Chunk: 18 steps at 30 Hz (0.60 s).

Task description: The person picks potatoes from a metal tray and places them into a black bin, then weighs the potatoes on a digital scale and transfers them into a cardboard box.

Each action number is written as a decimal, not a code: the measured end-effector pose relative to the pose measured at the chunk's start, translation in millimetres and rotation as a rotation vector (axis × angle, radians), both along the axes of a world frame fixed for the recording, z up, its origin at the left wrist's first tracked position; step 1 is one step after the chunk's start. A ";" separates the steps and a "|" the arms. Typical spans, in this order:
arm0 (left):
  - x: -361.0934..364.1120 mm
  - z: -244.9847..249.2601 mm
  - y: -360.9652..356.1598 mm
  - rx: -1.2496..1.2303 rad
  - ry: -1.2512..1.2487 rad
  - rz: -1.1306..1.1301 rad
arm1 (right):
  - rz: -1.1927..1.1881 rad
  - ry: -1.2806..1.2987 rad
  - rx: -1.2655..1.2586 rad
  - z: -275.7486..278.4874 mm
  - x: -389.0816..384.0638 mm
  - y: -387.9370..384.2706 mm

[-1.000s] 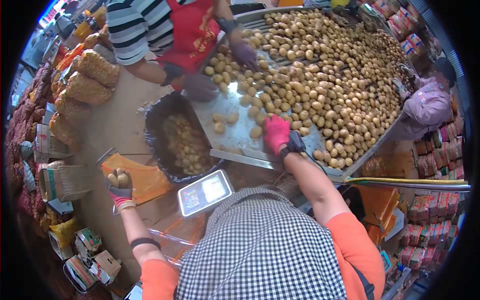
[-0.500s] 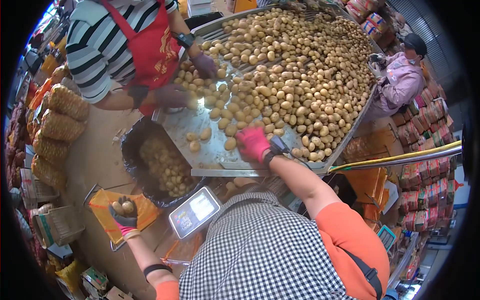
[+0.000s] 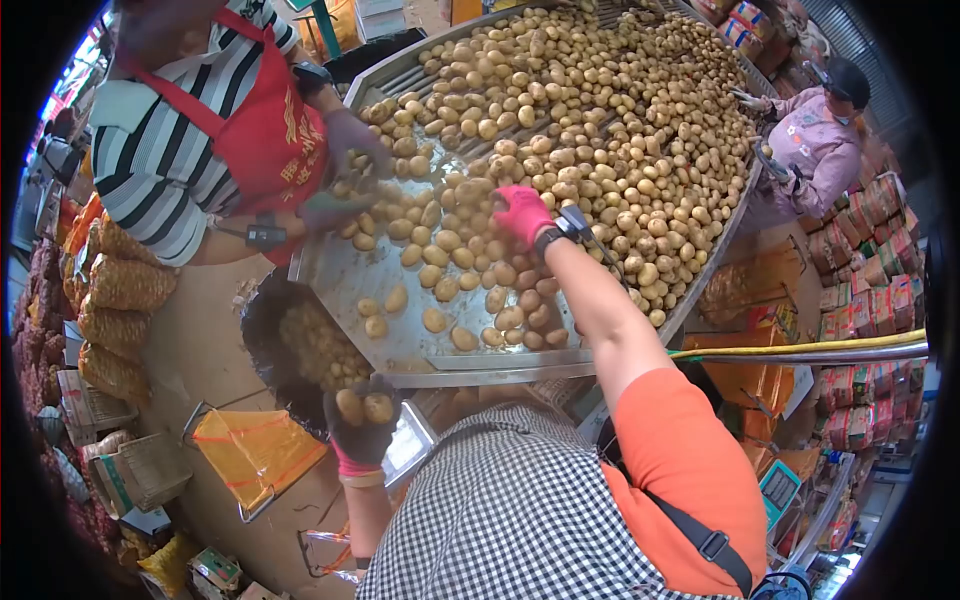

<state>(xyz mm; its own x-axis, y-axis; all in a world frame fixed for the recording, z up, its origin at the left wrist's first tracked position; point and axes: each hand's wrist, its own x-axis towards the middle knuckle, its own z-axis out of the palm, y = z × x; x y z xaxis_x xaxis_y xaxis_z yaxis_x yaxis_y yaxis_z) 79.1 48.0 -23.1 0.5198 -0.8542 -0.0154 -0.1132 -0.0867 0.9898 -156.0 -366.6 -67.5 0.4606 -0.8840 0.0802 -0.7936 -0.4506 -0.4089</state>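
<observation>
Metal table: tan, roundish potatoes. Left hand clamped around 2; right hand above others, closure unclear.

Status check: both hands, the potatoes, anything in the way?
Left hand: holding two potatoes, near black-lined tub. Right hand: among potatoes on metal table, grip unclear. Co-worker's hands at same table, clear of right.

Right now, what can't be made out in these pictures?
All in the head view:
- Anything in the grip of the right hand: blurred, fingertips unclear.
- Most of the white-rimmed device: hidden by the left hand.
- The floor of the black-lined bin: covered by potatoes.
- The co-worker's hands: motion blur.
</observation>
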 end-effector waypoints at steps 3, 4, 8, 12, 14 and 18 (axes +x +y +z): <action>-8.4 10.8 -19.5 0.107 -0.591 -0.176 | -0.050 -0.905 0.607 -11.8 -4.9 -0.1; -8.9 -12.1 -16.5 0.060 0.267 -0.078 | -0.210 -1.019 0.786 47.7 4.5 28.9; -30.4 -5.7 -37.9 0.150 0.341 -0.193 | -0.264 -0.975 0.629 30.4 39.8 0.2; -44.6 -12.1 -63.8 0.298 -0.133 -0.452 | 0.109 0.123 -0.222 13.6 76.0 -16.5; -51.7 -0.3 -78.8 0.339 -0.053 -0.510 | 0.092 0.278 0.014 22.0 84.8 -17.0; -64.8 22.6 -92.6 0.206 0.432 -0.469 | 0.264 -0.696 0.761 -7.1 53.4 -24.3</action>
<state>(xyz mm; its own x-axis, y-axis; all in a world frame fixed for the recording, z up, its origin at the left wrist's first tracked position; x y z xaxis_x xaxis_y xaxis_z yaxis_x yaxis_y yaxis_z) 14.2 -44.6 -0.5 0.0050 -0.9455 -0.3255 0.2177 -0.3167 0.9232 -102.6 -390.9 -74.6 0.7104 -0.6914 -0.1317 -0.1910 -0.0093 -0.9815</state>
